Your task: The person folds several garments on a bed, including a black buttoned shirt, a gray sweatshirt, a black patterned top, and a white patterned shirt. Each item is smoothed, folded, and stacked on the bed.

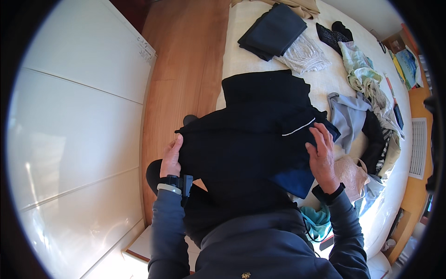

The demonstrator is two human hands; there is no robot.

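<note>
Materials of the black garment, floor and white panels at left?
Black garment: matte fabric, soft drape, no shine; fibre unclear. Floor: satin wood or laminate, by grain and seams. White panels: glossy, bright reflections; perhaps lacquered board.

The left hand (172, 156) pinches, its thumb (178, 141) uppermost, well apart from the right hand (323, 158), held back up with fingers (318, 136) loosely bent, the left forearm (167, 223) and right forearm (346, 223) behind them.

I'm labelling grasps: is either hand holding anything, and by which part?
The left hand holds the black garment by its left edge, near a corner. The right hand is open at the garment's right side, with no grip visible.
</note>
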